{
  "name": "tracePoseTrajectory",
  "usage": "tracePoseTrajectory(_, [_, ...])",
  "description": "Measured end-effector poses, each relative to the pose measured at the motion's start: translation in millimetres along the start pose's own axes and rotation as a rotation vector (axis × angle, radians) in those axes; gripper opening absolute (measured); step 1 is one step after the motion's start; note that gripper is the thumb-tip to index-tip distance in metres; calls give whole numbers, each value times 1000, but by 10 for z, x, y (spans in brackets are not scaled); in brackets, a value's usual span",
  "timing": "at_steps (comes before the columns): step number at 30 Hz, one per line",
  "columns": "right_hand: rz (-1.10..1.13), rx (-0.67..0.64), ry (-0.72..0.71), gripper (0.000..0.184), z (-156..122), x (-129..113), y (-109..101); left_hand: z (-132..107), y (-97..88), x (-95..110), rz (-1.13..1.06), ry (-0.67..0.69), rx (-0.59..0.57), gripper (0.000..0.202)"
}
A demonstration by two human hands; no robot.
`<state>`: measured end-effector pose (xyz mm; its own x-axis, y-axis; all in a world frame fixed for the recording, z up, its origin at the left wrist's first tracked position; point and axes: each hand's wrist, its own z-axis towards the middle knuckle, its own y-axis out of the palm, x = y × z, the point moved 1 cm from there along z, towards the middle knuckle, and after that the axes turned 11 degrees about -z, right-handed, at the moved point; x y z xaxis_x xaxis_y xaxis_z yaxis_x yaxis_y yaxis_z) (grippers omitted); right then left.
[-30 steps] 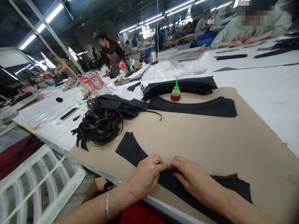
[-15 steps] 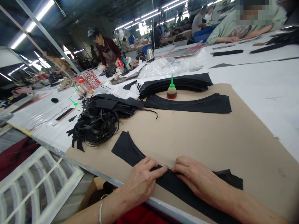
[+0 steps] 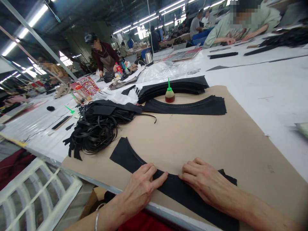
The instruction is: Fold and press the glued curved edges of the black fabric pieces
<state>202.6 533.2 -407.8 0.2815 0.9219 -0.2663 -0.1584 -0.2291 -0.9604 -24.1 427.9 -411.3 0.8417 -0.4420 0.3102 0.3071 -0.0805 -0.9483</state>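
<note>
A curved strip of black leather-like material (image 3: pixel 127 155) lies near the table's front edge, its concave edge facing away from me. My left hand (image 3: pixel 141 183) presses on that edge, index finger pointing along it and the other fingers curled. Farther right, my right hand (image 3: pixel 203 179) has its fingers bunched on the same edge, with a short gap between the hands. Its thumb is mostly hidden. The strip's right part passes under my right hand and forearm, and a raised corner (image 3: pixel 227 178) shows beyond the wrist.
Brown board (image 3: pixel 183 138) covers the table here. Beyond it are a similar black piece (image 3: pixel 192 107), a stack of black pieces (image 3: pixel 173 89) and a green-tipped squeeze bottle (image 3: pixel 169 95). Tangled black strips (image 3: pixel 96 131) lie left. Co-workers sit and stand across the table.
My right hand has moved a little right along the edge, widening the gap from my left hand. The whole view has shifted slightly.
</note>
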Motion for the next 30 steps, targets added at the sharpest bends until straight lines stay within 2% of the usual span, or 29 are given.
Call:
tracePoseTrajectory(3, [-20,10,-10,21,-51,32,-1,34,-8,37,14,43,49,48])
tracePoseTrajectory(7, [-45,31,-27,20,-98,72,-10,133,-68,108,-71,118,-68,37])
tracePoseTrajectory(13, [-67,41,-55,19,-113,99,-33,199,-68,175,-43,42,-118,53])
tracePoseTrajectory(17, [-46,49,-43,18,-110,111,-59,225,-26,233,-72,8,-17,49])
tracePoseTrajectory(22, [-34,41,-6,11,-121,119,-86,383,117,398,-302,-58,149,41])
tracePoseTrajectory(25, [-27,59,7,7,-138,135,-78,439,256,468,-326,-64,191,36])
tracePoseTrajectory(30, [-71,80,-10,14,-201,189,-98,402,357,475,-241,47,158,43])
